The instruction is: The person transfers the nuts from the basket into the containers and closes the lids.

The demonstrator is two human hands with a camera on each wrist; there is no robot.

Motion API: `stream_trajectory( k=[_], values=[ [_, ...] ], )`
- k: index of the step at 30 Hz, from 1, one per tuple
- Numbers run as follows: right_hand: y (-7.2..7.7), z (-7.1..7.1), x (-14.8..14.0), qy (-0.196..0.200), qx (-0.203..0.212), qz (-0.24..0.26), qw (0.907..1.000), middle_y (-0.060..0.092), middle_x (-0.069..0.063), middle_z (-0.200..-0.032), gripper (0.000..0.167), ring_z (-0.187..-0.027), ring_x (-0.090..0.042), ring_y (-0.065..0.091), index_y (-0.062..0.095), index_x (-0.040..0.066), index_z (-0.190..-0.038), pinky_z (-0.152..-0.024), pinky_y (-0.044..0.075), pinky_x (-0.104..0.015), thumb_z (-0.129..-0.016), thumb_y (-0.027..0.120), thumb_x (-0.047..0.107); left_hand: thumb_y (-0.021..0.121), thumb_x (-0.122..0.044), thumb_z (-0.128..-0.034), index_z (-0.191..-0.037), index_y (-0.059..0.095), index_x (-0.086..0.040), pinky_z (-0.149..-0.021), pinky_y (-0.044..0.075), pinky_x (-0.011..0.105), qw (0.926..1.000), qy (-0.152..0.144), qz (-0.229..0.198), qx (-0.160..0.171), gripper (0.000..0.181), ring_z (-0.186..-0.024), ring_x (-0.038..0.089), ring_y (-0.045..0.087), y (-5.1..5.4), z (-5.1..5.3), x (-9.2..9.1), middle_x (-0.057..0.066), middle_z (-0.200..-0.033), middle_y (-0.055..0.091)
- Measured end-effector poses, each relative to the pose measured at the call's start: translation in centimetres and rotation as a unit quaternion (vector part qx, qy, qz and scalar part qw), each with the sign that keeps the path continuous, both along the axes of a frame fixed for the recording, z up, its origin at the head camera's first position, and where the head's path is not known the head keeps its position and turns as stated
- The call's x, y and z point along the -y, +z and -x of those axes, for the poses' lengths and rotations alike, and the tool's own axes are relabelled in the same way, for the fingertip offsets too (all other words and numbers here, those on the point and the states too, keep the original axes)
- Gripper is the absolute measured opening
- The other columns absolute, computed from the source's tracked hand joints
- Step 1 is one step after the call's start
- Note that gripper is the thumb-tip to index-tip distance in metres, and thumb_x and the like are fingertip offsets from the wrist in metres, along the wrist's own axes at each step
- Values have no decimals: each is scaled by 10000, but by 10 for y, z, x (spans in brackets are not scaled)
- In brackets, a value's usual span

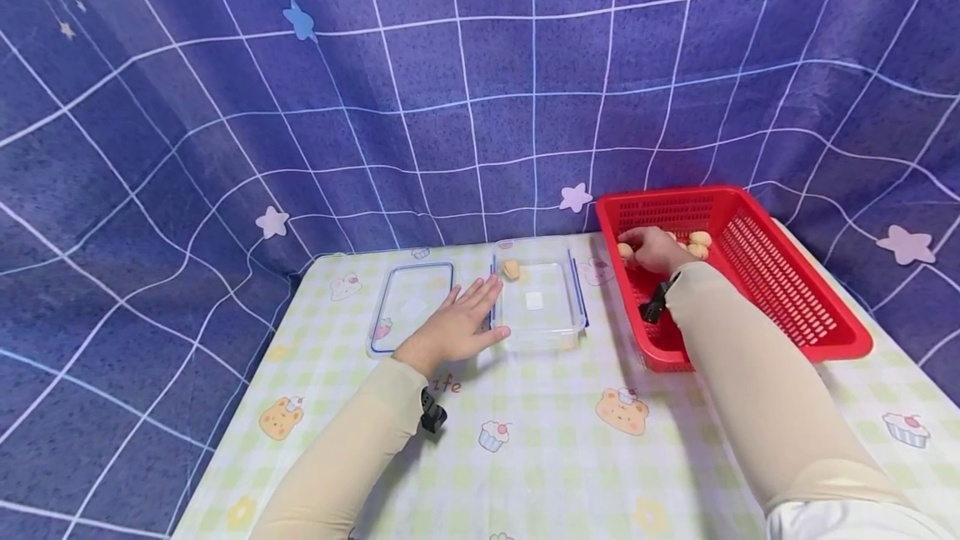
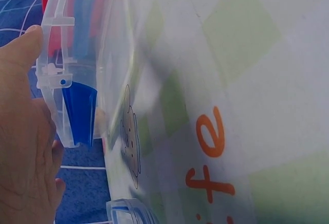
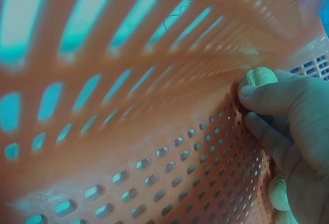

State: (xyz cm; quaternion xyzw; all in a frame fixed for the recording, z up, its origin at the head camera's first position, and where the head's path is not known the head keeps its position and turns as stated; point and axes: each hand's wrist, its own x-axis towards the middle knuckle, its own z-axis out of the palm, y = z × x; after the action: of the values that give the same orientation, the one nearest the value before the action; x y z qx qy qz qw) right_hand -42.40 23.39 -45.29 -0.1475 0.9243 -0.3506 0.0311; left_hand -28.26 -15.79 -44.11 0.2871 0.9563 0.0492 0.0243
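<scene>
My right hand [image 1: 658, 252] reaches into the red basket [image 1: 757, 307]. In the right wrist view, its thumb and fingers pinch a pale walnut [image 3: 261, 76] close to the basket's wall. Several more walnuts [image 1: 700, 238] lie beyond that hand. Fingers spread, my left hand [image 1: 461, 327] rests against the left side of a clear plastic box [image 1: 540, 330]. One walnut [image 1: 512, 269] sits in the box's far left corner. A blue clip [image 2: 79, 113] hangs down the box's side in the left wrist view, beside the left thumb and fingers.
Left of the box, a clear lid [image 1: 411, 307] with a blue seal lies flat. A patterned cloth [image 1: 555, 457] covers the table. Behind it hangs a blue curtain [image 1: 495, 132] with white grid lines.
</scene>
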Motion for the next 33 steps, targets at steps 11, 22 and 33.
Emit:
stream_trajectory(
  k=[11,22,33],
  values=[
    [5,-2,1,-11,-38,-205,9998,688,-244,-1135,434,-924,-303,553,649,-91,-1235,-810,448,-315,-816,725,-8,317,-640,-1031,-1634,95,-105,-1238,22,525,10000,31,-41,67,836,-1557,254,52,0,-2,-1,56,-1703,70],
    [20,-4,3,-111,70,103,9999,665,-283,-1198,457,-925,-289,574,619,-127,-1263,-796,467,-281,-852,752,23,301,-654,-1025,-1635,74,-118,-1241,12,513,9998,101,63,130,843,-1561,248,45,3,-1,-1,5,-1697,15],
    [33,-8,-2,-246,91,225,9994,671,-274,-1184,456,-939,-269,601,611,-127,-1277,-810,492,-286,-868,742,23,314,-644,-1029,-1631,117,-88,-1240,76,559,10000,1,-23,19,843,-1556,291,105,1,0,0,37,-1696,62]
  ],
)
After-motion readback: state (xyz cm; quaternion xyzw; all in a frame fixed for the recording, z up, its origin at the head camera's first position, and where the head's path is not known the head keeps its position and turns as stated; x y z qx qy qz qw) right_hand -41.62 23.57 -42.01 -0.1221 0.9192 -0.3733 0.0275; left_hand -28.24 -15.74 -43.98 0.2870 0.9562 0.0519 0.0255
